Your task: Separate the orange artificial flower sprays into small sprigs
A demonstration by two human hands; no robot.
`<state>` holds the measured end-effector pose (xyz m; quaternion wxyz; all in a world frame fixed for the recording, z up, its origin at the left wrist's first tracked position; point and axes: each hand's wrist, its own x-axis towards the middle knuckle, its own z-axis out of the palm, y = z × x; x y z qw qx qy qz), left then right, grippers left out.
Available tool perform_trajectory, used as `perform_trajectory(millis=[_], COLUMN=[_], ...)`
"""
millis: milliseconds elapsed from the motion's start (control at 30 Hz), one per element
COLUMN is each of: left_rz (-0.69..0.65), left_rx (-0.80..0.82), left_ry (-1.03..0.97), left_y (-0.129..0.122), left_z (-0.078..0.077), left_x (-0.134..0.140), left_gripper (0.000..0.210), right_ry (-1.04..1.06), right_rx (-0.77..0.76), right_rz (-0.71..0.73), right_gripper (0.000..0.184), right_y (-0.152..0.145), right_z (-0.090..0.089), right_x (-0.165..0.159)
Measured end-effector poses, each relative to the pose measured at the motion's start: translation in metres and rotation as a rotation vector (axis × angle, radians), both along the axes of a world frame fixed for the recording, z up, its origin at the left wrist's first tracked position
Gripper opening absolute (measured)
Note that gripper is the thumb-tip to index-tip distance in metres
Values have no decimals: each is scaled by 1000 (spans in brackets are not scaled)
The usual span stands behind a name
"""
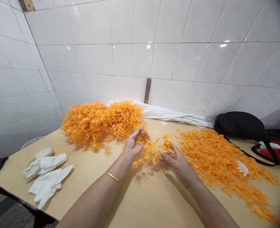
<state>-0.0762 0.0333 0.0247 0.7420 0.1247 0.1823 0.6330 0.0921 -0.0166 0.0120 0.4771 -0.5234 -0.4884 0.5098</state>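
Note:
My left hand (134, 144), below which a gold bangle circles the wrist, is closed around a sprig of orange plastic flowers (147, 152). The sprig's thin branches and small spiky blossoms hang just above the table. My right hand (174, 160) pinches at the sprig's right side, fingers curled by the blossoms; exactly what lies between the fingertips is hidden. Behind my left hand is a big tangled heap of orange flower sprigs (102, 123). To the right of my right hand spreads a flat pile of loose orange blossoms (216, 158).
Crumpled white tissues (47, 183) and white gloves or cloths (45, 164) lie on the table's left. A black bag (239, 126) with a strap sits at the back right. White fabric (168, 113) runs along the tiled wall. One white petal piece (242, 167) rests on the blossom pile.

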Motion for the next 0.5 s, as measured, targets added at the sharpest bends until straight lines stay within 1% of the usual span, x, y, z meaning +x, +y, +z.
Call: perform_trajectory(millis=[33, 67, 133, 200, 267, 333, 433, 500], left_rz=[3, 11, 25, 29, 17, 15, 27, 13], left_rx=[19, 36, 49, 42, 46, 62, 59, 50], left_ry=[44, 106, 259, 411, 533, 632, 762, 843], left_y=[-1, -1, -3, -3, -2, 1, 5, 5], left_z=[-1, -3, -4, -6, -6, -6, -5, -3], left_x=[1, 2, 2, 1, 0, -2, -10, -17], left_gripper=[10, 8, 6, 6, 7, 8, 9, 10], right_ry=[59, 105, 171, 191, 129, -65, -520, -735], right_rx=[-28, -52, -76, -53, 12, 110, 305, 436], right_rz=[-4, -3, -14, -57, -119, -179, -264, -354], right_gripper=[70, 69, 59, 49, 43, 39, 35, 35], right_y=[1, 3, 9, 15, 19, 21, 19, 18], right_z=[-2, -3, -4, -4, -6, -9, -11, -9], right_x=[-3, -4, 2, 13, 25, 33, 38, 40])
